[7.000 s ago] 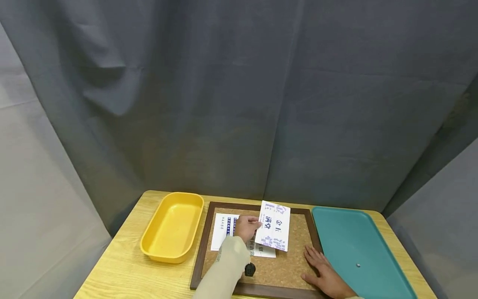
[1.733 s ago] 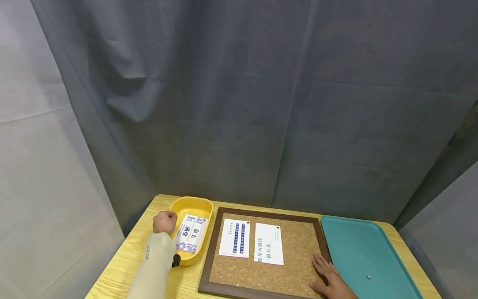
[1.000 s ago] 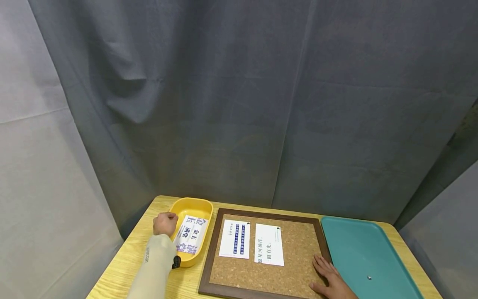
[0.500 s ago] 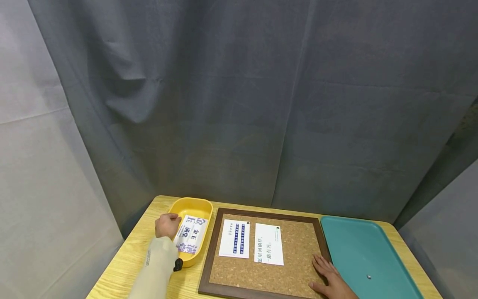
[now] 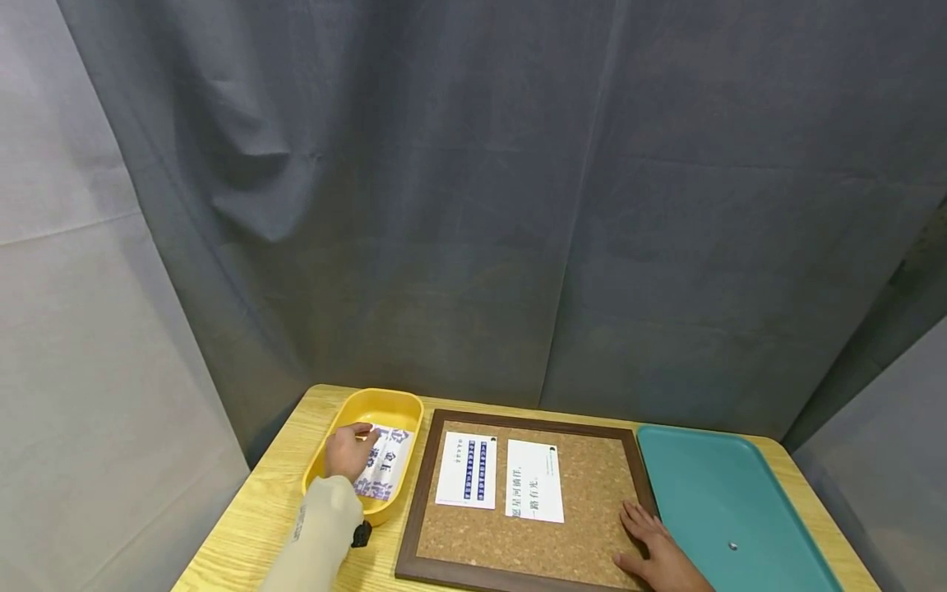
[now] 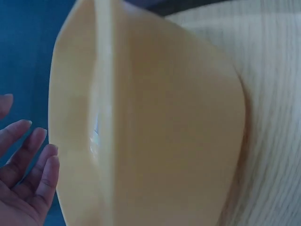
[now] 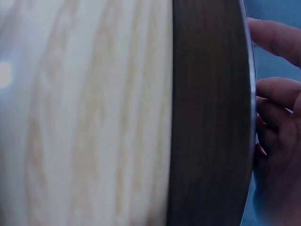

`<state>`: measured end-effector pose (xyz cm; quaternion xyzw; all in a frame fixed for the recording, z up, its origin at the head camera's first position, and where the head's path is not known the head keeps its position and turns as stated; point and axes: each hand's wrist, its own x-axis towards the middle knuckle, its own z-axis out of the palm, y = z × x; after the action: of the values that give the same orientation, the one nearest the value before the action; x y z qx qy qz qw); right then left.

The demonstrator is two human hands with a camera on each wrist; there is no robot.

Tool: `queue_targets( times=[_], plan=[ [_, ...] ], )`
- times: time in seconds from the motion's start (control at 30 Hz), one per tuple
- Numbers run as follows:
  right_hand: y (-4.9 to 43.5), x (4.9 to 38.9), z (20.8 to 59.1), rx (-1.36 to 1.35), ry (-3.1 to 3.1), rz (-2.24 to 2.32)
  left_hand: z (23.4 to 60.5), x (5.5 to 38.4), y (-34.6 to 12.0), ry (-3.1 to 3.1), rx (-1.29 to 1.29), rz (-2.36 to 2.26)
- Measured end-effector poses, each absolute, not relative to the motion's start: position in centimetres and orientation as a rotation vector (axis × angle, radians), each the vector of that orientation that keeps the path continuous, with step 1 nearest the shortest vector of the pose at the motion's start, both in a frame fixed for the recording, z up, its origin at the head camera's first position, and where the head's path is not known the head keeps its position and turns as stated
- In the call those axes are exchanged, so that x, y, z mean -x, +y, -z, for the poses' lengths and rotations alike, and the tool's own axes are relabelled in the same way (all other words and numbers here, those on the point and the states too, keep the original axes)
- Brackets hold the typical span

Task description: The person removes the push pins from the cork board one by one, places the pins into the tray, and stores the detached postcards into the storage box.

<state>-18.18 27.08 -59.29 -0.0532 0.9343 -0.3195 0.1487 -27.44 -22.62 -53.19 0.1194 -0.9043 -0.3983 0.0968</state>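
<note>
My left hand (image 5: 349,450) is over the left side of a yellow plastic tray (image 5: 316,470). Its fingers (image 6: 36,165) look relaxed and hold nothing in the left wrist view. A white card with purple lettering (image 5: 390,462) lies in the tray beside that hand, which partly covers it in the head view. My right hand (image 5: 657,549) rests, fingers spread, on the lower right side of a brown-framed cork board (image 5: 481,543). On the cork lie a card with blue stripes (image 5: 450,485) and, to its right, a card with grey-green lettering (image 5: 547,489).
A teal tray (image 5: 710,485) stands right of the board, with a small shiny spot (image 5: 732,546) on it. All of this is on a light wooden table (image 5: 229,538). Dark grey curtains (image 5: 444,205) hang behind.
The purple-lettered card went from my left hand above the board into the yellow tray. The left hand then stayed at the tray's left edge and has just moved right over it. The right hand stayed.
</note>
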Motion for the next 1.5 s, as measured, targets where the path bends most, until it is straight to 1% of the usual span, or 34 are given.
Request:
queue_targets(
  times=[0.23, 0.47, 0.77, 0.97, 1.27, 1.5],
  plan=[
    [27.0, 18.1, 59.1, 0.179, 2.691, 0.92, 52.2, 27.2, -21.7, -2.671, -0.323, 1.277],
    [27.0, 18.1, 59.0, 0.189, 2.693, 0.914, 51.2, 27.0, -20.5, -2.63, -0.165, 1.268],
    [27.1, 18.1, 59.0, 0.192, 2.689, 0.934, 50.1, 26.9, -17.6, -2.617, 0.086, 1.327],
    [26.9, 18.1, 59.0, 0.172, 2.694, 0.926, 49.3, 26.6, -15.6, -2.665, 0.166, 1.32],
    [26.9, 18.0, 59.1, 0.178, 2.712, 0.942, 48.9, 25.9, -13.0, -2.764, 0.429, 1.063],
    [26.8, 17.7, 58.9, 0.188, 2.713, 0.963, 49.5, 25.5, -11.0, -2.846, 0.626, 0.841]
  ],
)
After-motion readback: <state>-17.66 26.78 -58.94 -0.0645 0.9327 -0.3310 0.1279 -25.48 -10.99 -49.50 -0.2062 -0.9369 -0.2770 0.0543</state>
